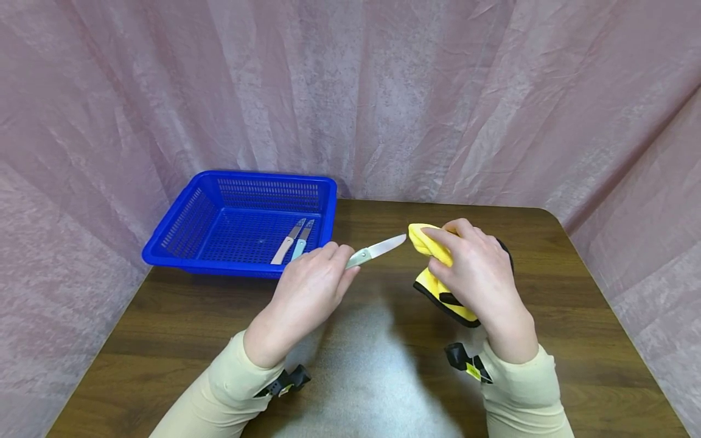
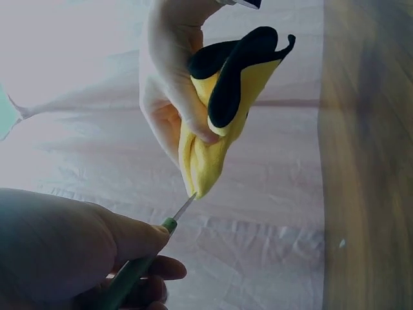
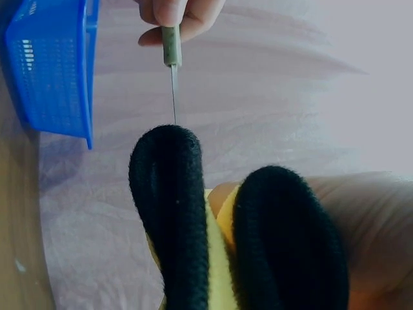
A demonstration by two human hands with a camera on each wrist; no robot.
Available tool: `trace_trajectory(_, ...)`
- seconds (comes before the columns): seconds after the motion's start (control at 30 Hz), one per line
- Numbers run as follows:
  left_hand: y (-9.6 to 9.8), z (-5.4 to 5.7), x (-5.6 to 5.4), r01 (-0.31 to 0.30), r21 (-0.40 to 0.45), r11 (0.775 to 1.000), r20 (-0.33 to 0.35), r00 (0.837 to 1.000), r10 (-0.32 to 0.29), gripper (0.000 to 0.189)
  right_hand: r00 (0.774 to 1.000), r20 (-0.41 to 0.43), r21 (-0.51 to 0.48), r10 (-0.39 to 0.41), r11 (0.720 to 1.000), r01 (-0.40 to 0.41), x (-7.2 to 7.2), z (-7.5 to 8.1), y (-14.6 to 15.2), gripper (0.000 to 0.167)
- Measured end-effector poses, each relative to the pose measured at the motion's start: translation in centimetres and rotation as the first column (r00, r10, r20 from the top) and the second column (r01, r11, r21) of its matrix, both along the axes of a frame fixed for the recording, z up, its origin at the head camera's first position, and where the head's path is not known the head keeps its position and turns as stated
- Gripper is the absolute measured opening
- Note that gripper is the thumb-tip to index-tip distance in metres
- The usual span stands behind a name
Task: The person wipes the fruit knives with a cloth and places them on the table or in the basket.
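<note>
My left hand point(image 1: 314, 280) grips the pale green handle of a small paring knife point(image 1: 386, 246), its blade pointing right. A folded yellow cloth point(image 1: 424, 240) with black edging is pinched in my right hand point(image 1: 479, 271), one corner hanging below the fingers. In the head view the blade's tip comes right up to the cloth's left end. From the left wrist, the tip of the knife point(image 2: 185, 205) meets the lower end of the cloth point(image 2: 210, 161). Black edging of the cloth point(image 3: 169, 213) fills much of the right wrist view, and the left hand with the green handle shows beyond it.
A blue plastic basket point(image 1: 241, 267) stands at the back left of the wooden table point(image 1: 219, 340). Inside it lie two knives, one with a pinkish handle point(image 1: 282, 250) and one with a light blue handle point(image 1: 299, 248). A pink curtain point(image 1: 350, 103) hangs behind the table.
</note>
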State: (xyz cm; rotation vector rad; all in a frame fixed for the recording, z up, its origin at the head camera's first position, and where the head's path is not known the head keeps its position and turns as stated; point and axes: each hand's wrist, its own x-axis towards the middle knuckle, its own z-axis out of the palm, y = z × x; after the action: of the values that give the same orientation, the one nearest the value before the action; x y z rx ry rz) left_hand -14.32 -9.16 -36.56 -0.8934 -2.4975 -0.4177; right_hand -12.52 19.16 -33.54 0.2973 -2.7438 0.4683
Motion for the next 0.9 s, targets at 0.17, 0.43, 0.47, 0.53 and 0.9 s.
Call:
trace_trajectory(0.17, -0.2, -0.1, -0.1, -0.015, 0.040, 0.999, -0.024, 1.000, 0.016, 0.016, 1.000, 0.020, -0.006, 0.006, 1.000, -0.006, -0.1, -0.1, -0.1, 0.054)
trace_trajectory(0.43, -1.1, -0.6, -0.3, -0.059, 0.030, 0.998, -0.044, 0.997, 0.061, 0.015, 0.997, 0.079, 0.004, 0.004, 1.000, -0.004, 0.0, -1.0, -0.1, 0.054)
trace_trajectory(0.47, -1.3, -0.7, -0.3, -0.063, 0.022, 0.998, -0.044, 0.997, 0.064, 0.016, 0.996, 0.085, 0.009, 0.005, 1.000, -0.005, 0.0, -1.1, -0.2, 0.053)
trace_trajectory(0.53, -1.8, -0.8, -0.3, -0.072, 0.009, 0.997, -0.046, 0.996, 0.073, 0.019, 0.996, 0.092, 0.020, 0.010, 1.000, -0.012, -0.1, -1.3, -0.2, 0.054)
trace_trajectory(0.9, -4.3, 0.3, -0.7, -0.134, -0.047, 0.990, -0.080, 0.988, 0.130, 0.029, 0.992, 0.113, 0.052, 0.057, 0.997, -0.064, -0.5, -1.8, -1.1, 0.056)
